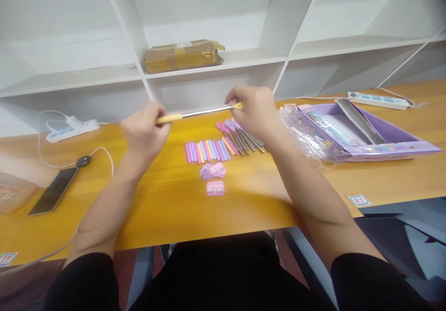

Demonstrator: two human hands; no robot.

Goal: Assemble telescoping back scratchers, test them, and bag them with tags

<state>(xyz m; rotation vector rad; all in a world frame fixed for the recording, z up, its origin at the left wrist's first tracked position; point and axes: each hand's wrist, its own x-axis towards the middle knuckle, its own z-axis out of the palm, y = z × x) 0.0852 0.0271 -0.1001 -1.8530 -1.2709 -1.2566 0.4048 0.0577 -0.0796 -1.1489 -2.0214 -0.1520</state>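
Observation:
My left hand (148,127) is closed on the yellow handle end of a metal rod (205,112). At the rod's other end, my right hand (254,111) pinches a small yellow tip. The rod is held nearly level above the table. Below it lies a row of pink, purple, blue and yellow sticks (209,151). Metal rods with pink and purple tips (244,139) are fanned out beside them, partly behind my right hand. A fanned pile of small pink and purple cards (212,170) and a pink card stack (215,188) lie nearer to me.
A purple box (386,149) with clear plastic wrapping (303,132) is on the right. On the left are a phone (54,191), a black round device (83,161) and a power strip (72,129). A taped carton (183,56) sits on the shelf behind.

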